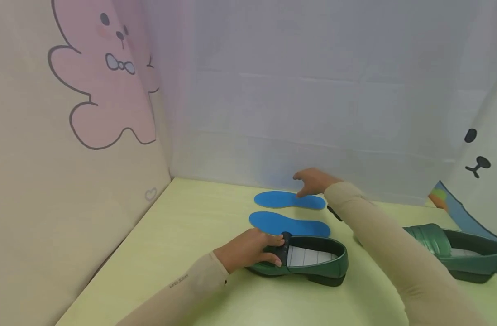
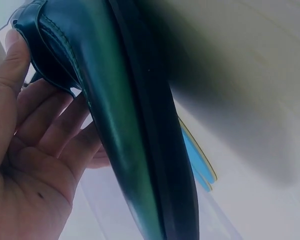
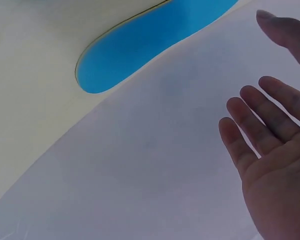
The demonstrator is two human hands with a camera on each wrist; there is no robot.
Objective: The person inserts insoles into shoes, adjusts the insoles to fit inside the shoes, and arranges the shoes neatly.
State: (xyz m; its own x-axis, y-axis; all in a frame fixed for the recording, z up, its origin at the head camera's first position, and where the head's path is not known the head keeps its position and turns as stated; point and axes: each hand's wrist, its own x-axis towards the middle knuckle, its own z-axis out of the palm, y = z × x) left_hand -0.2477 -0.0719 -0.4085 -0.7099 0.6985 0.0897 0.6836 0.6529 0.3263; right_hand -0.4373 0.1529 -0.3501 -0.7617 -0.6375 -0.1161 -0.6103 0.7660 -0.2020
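My left hand (image 1: 248, 249) grips a green loafer (image 1: 326, 270) at its dark upper edge, thumb and fingers on either side. The left wrist view shows the shiny side of this loafer (image 2: 115, 120) and its black sole close by, with the left hand's (image 2: 40, 145) fingers bent behind the upper. A white lined insert shows inside the shoe. My right hand (image 1: 313, 181) hovers about the far blue insole (image 1: 273, 199), fingers apart and holding nothing. In the right wrist view that hand (image 3: 275, 140) lies beside the blue insole (image 3: 135, 47). A nearer blue insole (image 1: 281, 222) lies parallel, just behind the loafer.
A second green loafer (image 1: 468, 253) stands at the right, partly behind my right forearm. A pale curtain (image 1: 313, 99) backs the yellow-green table (image 1: 179, 226). The left wall (image 1: 40, 194) bears a pink cartoon bear; another printed cartoon face is on the right.
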